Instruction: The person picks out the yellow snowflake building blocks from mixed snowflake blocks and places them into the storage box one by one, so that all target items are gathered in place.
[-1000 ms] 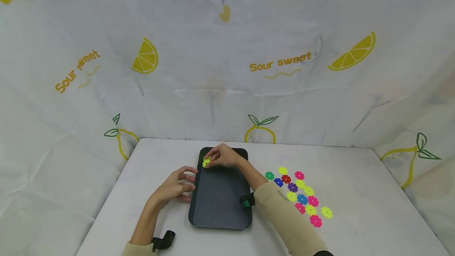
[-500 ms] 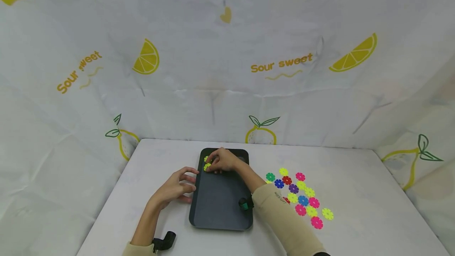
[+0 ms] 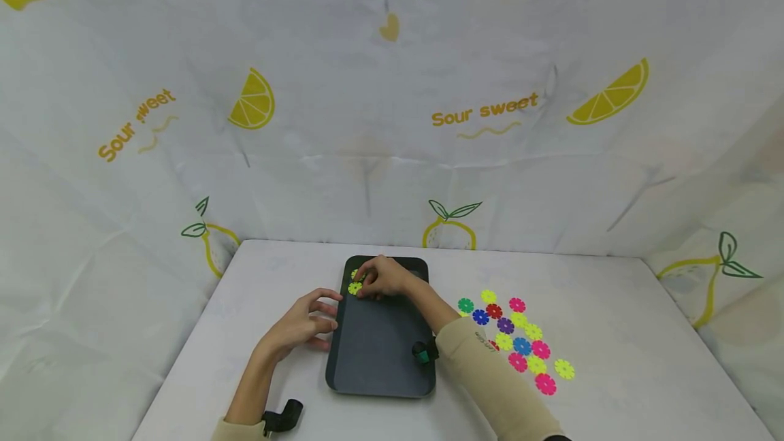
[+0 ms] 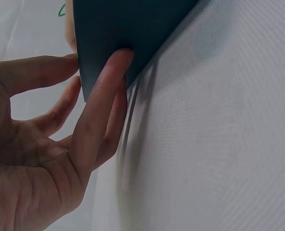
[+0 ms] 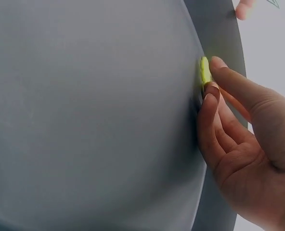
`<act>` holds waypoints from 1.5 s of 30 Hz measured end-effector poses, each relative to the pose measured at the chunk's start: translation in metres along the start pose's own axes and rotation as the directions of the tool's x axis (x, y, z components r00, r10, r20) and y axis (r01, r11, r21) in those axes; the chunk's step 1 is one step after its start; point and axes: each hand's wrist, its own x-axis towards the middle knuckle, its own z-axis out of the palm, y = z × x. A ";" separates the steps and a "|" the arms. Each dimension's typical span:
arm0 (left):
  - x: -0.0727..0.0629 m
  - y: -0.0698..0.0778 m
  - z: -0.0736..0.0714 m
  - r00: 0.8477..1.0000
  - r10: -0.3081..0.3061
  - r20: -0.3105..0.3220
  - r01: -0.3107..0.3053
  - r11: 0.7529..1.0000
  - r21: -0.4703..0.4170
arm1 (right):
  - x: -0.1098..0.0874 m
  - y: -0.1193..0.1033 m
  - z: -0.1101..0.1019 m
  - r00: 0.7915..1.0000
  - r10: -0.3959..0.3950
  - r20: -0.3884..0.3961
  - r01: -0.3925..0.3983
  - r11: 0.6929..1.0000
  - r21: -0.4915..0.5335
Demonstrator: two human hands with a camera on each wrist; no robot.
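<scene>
Inside the dark grey baking tray (image 3: pixel 382 352), near its far left corner, my right hand (image 3: pixel 386 276) pinches a yellow notched plastic disc (image 3: pixel 354 288) between thumb and fingertips. The right wrist view shows that disc (image 5: pixel 205 70) almost edge-on, low by the tray's side wall. Another yellow disc (image 3: pixel 354 273) lies just beyond it, partly covered by the fingers. My left hand (image 3: pixel 300 322) is at the tray's left side, its loosely bent fingers touching the wall. In the left wrist view the fingertips of this hand (image 4: pixel 60 134) rest against the tray's outer wall (image 4: pixel 109 33).
Several notched discs in yellow, pink, red, blue, purple and green, among them a pink disc (image 3: pixel 545 384), lie on the white table (image 3: pixel 637 346) right of the tray. My right sleeve (image 3: pixel 490 373) covers part of that group. A lemon-printed cloth (image 3: pixel 343 135) hangs behind the table.
My right hand has moved slightly nearer along the tray with a yellow disc, exposing another beyond it. That disc has since shifted slightly left. The left hand has stayed at the tray's side.
</scene>
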 end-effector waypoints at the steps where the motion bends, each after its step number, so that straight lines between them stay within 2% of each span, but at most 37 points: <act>1: 0.000 0.000 0.000 1.000 -0.001 -0.003 0.001 1.000 -0.001 | -0.001 0.000 -0.001 1.000 0.003 0.004 -0.003 1.000 -0.001; 13: -0.001 0.000 0.000 1.000 0.005 -0.005 -0.005 1.000 0.002 | -0.008 -0.005 -0.011 0.999 -0.032 0.032 0.031 0.999 0.030; 24: -0.002 0.000 0.000 1.000 0.004 -0.011 -0.004 1.000 0.010 | -0.021 -0.010 -0.030 0.992 -0.127 -0.012 0.127 0.990 0.056; 36: -0.002 0.000 0.000 1.000 0.011 -0.017 -0.011 1.000 0.022 | -0.054 -0.009 -0.063 0.985 -0.160 -0.060 0.166 0.980 0.113; 45: -0.003 0.000 0.001 1.000 0.020 -0.015 -0.020 0.999 0.030 | -0.084 0.004 -0.087 0.982 -0.157 -0.106 0.161 0.987 0.028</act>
